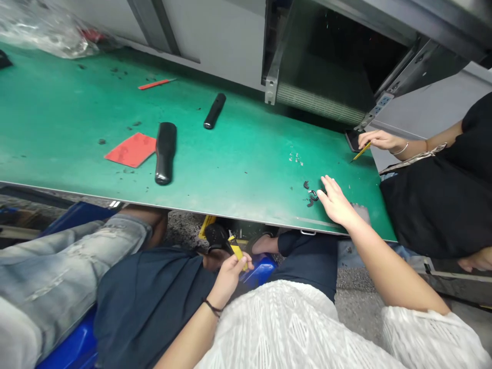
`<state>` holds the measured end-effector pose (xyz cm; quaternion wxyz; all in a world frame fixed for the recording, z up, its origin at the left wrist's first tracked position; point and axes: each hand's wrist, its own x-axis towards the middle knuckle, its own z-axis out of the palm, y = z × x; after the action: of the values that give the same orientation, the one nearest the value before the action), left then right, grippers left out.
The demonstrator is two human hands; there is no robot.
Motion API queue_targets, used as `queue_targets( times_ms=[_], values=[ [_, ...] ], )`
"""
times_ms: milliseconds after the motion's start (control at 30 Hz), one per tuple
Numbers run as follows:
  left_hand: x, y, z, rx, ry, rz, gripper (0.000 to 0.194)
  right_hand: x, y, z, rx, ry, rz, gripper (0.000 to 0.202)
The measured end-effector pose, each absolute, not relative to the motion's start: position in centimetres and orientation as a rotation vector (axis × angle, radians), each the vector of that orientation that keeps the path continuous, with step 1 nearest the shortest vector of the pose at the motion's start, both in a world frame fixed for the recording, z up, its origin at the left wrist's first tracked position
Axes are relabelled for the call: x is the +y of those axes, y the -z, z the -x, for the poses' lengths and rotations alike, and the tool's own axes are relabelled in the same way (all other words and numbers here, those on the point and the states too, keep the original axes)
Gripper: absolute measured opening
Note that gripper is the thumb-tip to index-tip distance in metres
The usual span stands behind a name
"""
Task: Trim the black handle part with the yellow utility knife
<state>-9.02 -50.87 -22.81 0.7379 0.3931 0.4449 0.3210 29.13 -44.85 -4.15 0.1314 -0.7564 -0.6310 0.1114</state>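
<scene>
Two hands in view: left hand (229, 270) gripped a yellow tool (238, 252) below the green table (238, 154); right hand (335, 201), unclenched, touched small black scraps (312, 196) at its near edge.

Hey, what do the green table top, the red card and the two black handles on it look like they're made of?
Table top: probably a rubber or vinyl mat, matte green with a soft sheen, over a thin pale edge. Red card: thin flat sheet, plastic or card, hard to tell which. Black handles: likely moulded plastic or rubber, smooth with a slight gloss.
</scene>
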Motion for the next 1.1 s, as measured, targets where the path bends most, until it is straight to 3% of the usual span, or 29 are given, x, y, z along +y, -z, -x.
queue_targets(
  times_ms=[233, 400, 733, 867, 967, 1100],
  values=[
    [-51.1, 22.2, 9.9, 0.988, -0.772, -0.846, 0.045, -45.1, 3.5, -22.1, -2.198, -0.374, 1.996, 0.078],
    [-51.0, 22.8, 10.9, 1.002, -0.818, -0.799, 0.049, -47.2, 4.8, -18.0, -2.411, -0.099, 1.779, 0.081],
    [-51.5, 22.7, 12.6, 0.995, -0.871, -0.768, 0.048, -48.2, 9.1, -15.1, -2.213, 0.384, 1.466, 0.043],
    [-51.5, 22.7, 12.8, 0.994, -0.889, -0.737, 0.047, -48.0, 9.6, -15.0, -2.145, 0.347, 1.544, 0.028],
    [-51.5, 22.6, 12.8, 0.996, -0.904, -0.717, 0.048, -47.5, 11.1, -13.5, -2.128, 0.231, 1.509, 0.027],
    [-51.6, 22.6, 13.3, 1.018, -0.929, -0.698, 0.049, -45.0, 14.5, -9.1, -2.425, -0.228, 1.209, 0.034]
  ],
)
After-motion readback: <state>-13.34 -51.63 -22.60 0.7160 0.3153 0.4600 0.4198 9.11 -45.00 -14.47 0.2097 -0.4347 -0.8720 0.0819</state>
